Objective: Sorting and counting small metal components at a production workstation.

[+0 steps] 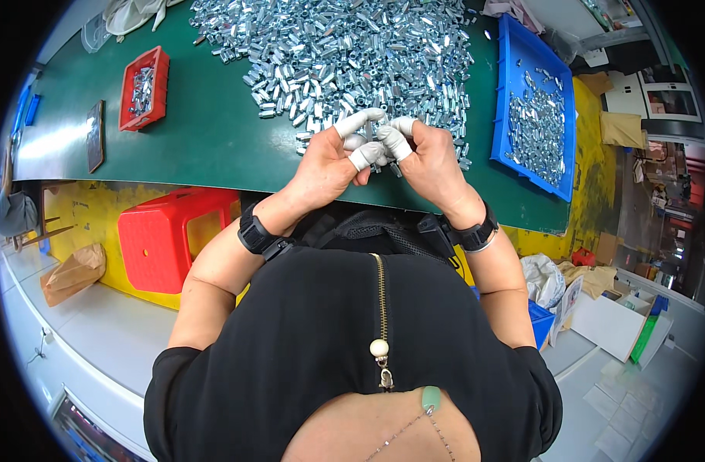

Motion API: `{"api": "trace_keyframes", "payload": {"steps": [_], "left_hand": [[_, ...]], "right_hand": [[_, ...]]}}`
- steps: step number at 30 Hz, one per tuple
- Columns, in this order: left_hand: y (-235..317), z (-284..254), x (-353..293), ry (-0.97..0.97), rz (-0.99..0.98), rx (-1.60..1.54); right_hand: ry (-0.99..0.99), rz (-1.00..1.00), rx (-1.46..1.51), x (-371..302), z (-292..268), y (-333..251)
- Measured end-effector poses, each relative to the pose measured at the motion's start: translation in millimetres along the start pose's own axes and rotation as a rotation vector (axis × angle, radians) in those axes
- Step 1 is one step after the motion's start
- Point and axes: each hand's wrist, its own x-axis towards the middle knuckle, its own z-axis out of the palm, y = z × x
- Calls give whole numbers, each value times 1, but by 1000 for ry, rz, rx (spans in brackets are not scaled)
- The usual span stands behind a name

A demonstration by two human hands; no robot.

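Left hand [324, 163] and right hand [433, 163] pinch a metal piece [371, 132].
Smooth fingertip covers [359, 122] might let it slip into the pile [352, 65] on the far side.

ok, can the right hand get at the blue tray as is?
Probably yes: only low metal parts and green tabletop lie between the right hand and the blue tray.

1. Dark-green worktable [206, 146], glossy, with white glare at its left end.
2. Red plastic stool [154, 250] near the table, on the left.
3. Scuffed yellow floor strip [79, 202] around the table.
4. Pale tiled floor [125, 331] beyond.
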Motion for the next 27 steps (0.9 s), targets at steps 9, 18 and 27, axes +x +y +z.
{"api": "trace_keyframes", "payload": {"steps": [9,18,27], "left_hand": [[-1,2,4,-1,2,17],[-1,4,5,10,-17,15],[-1,5,4,9,-6,18]], "right_hand": [[-9,0,2,2,-5,-1],[-5,11,36,3,-4,2],[-9,16,27,2,-3,2]]}}
